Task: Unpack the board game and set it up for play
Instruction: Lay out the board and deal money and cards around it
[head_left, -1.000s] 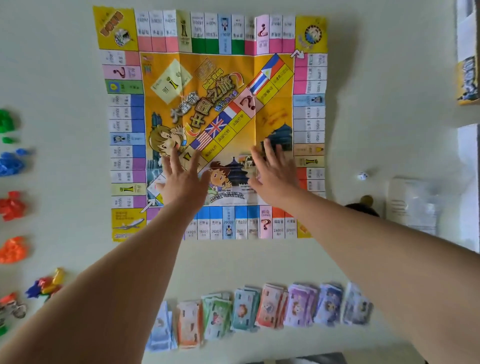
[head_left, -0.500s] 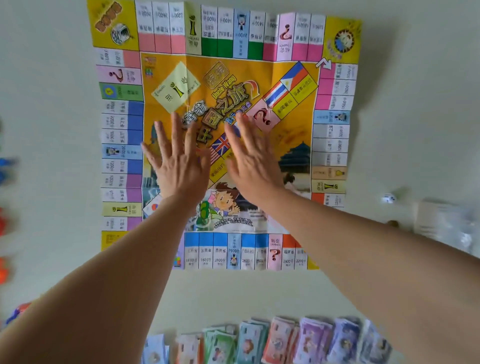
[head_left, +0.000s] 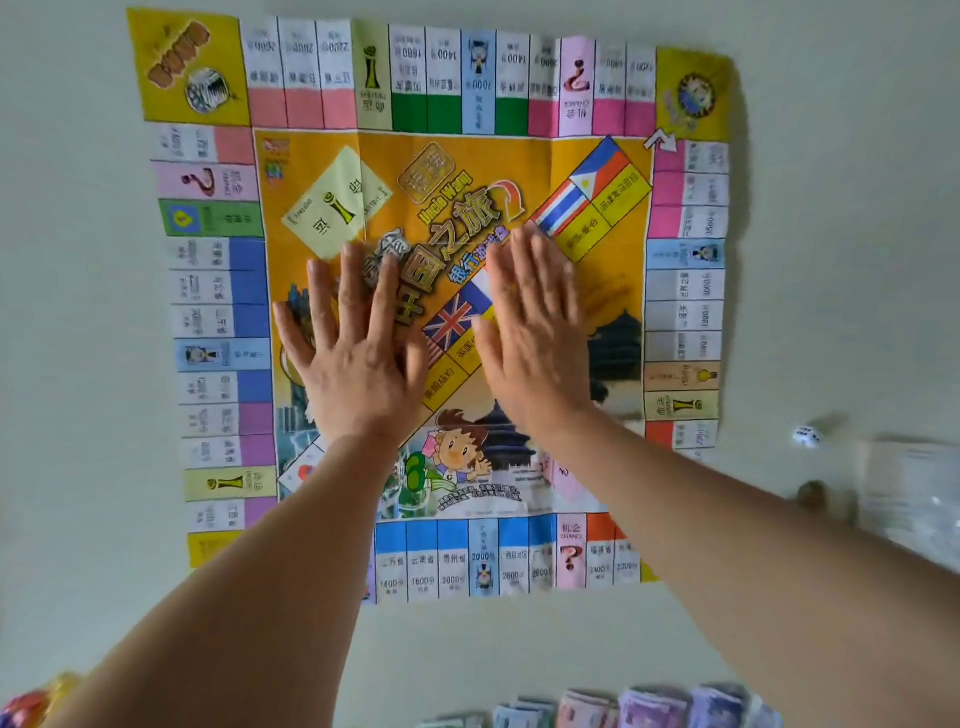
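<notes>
Spreading pale and matte all round the fingers (head_left: 353, 291) as a plain table (head_left: 78, 364), catching soft light, shading faintly to their right.

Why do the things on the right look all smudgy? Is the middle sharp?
Head view: the dice and the plastic bag beside it are smeared with blur; the board around the left hand and right hand reads sharper; the money at the bottom edge is soft.

I'm working bare-handed: left hand (head_left: 358, 364) and right hand (head_left: 535, 353) are showing plain skin, and both forearms (head_left: 249, 582) are showing bare from wrist to frame edge.
</notes>
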